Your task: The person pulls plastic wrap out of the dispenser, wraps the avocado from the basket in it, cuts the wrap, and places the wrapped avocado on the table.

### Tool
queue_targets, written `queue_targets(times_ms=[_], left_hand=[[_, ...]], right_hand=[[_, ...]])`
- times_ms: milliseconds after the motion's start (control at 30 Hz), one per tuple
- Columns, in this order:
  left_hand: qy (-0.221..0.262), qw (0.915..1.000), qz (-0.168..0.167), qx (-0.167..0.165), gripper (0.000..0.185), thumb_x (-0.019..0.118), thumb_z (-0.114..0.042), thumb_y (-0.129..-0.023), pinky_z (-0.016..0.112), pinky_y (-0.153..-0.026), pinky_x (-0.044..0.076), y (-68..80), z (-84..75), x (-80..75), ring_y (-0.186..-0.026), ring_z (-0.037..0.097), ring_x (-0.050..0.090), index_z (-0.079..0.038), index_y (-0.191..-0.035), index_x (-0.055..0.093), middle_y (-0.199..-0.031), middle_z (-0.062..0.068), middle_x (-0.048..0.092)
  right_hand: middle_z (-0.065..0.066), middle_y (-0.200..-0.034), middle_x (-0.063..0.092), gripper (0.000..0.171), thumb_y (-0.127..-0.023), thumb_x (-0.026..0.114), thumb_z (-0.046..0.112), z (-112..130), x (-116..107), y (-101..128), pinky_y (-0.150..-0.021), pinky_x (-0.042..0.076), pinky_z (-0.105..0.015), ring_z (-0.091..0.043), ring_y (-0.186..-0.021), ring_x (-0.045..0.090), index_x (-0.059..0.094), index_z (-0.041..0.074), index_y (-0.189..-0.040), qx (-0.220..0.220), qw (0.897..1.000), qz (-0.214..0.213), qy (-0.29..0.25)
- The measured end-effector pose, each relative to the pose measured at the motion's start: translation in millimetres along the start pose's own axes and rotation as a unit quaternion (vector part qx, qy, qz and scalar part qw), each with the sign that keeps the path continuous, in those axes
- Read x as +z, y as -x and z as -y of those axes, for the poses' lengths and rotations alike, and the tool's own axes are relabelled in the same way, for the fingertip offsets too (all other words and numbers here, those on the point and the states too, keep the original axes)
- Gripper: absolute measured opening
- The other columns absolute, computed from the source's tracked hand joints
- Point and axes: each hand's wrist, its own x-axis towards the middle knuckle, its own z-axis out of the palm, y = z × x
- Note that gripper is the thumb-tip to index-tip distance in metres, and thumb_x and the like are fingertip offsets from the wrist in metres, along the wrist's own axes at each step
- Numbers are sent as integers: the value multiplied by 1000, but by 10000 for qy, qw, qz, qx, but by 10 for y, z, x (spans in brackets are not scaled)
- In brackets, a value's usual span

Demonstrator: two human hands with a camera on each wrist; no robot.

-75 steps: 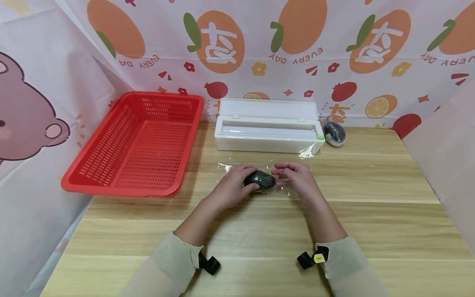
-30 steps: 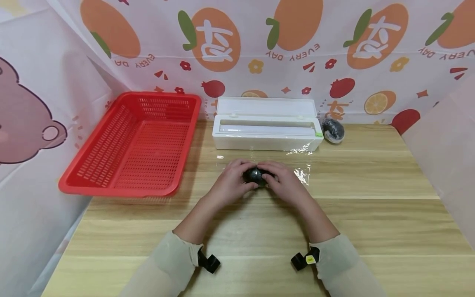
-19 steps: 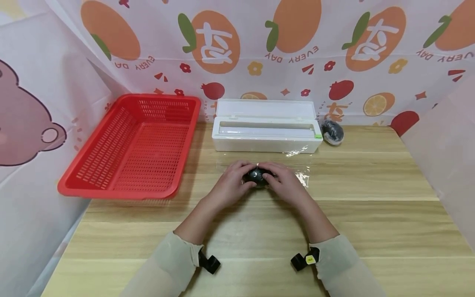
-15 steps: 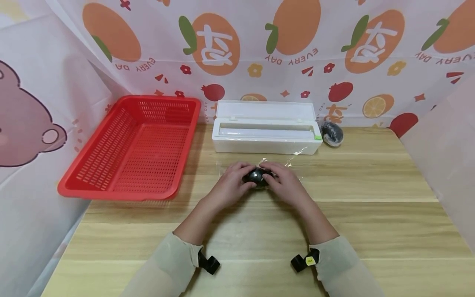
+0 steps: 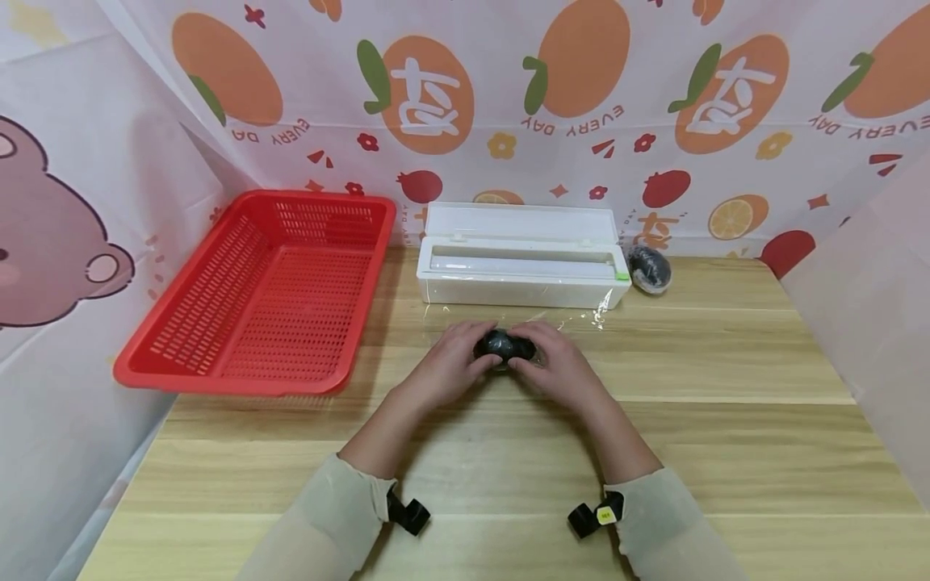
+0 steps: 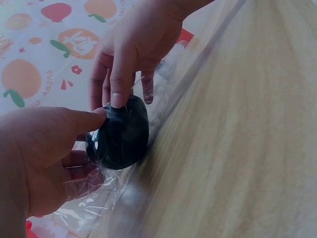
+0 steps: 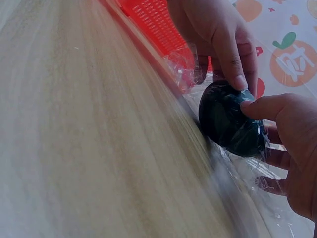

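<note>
Both hands close on one dark rounded object (image 5: 504, 347) at mid-table (image 5: 726, 371) — left hand (image 5: 446, 371) pinching its left side, right hand (image 5: 559, 371) its right, with clear film (image 7: 257, 186) bunched around it, just before the white film dispenser (image 5: 519, 270).

staged tabletop booth, printed backdrop (image 5: 508, 97)

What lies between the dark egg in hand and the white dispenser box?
In the head view, crinkled clear film on bare table separates the dark egg from the dispenser box.
</note>
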Motion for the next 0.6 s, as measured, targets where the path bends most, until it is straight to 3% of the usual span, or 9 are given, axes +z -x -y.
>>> queue_targets(times_ms=[167, 333, 467, 600], left_hand=[[-270, 9993, -243, 102, 51, 69, -24, -93, 45, -108, 42, -6, -55, -81, -126, 31, 51, -5, -138, 55, -134, 12, 58], [-567, 9942, -732, 547, 45, 75, -17, -88, 45, -105, 43, -15, -121, -117, -122, 32, 53, -3, -129, 63, -130, 11, 61], [-894, 9908, -680, 756, 45, 77, -19, -86, 46, -104, 44, -43, -97, -59, -119, 31, 56, -5, -127, 65, -127, 10, 63], [-1014, 9912, -504, 680, 47, 78, -20, -86, 47, -104, 44, -57, -48, -4, -122, 29, 56, -7, -129, 64, -128, 9, 62]], right_hand=[[-5, -129, 62, 41, -90, 72, 26, -33, -4, -12, -107, 43, -48, -27, -125, 56, 64, 14, -128, 44, 10000, 2, 18], [-3, -130, 61, 42, -93, 69, 29, -41, -28, -32, -107, 43, -49, -26, -125, 56, 63, 16, -132, 251, 9997, 68, -9], [-4, -130, 61, 41, -95, 66, 30, -50, -29, -48, -106, 44, -49, -27, -124, 57, 62, 16, -133, 322, 9994, 101, -9], [-6, -130, 62, 40, -95, 65, 29, -65, -17, -65, -104, 45, -49, -28, -123, 57, 62, 15, -133, 267, 9996, 95, 14]])
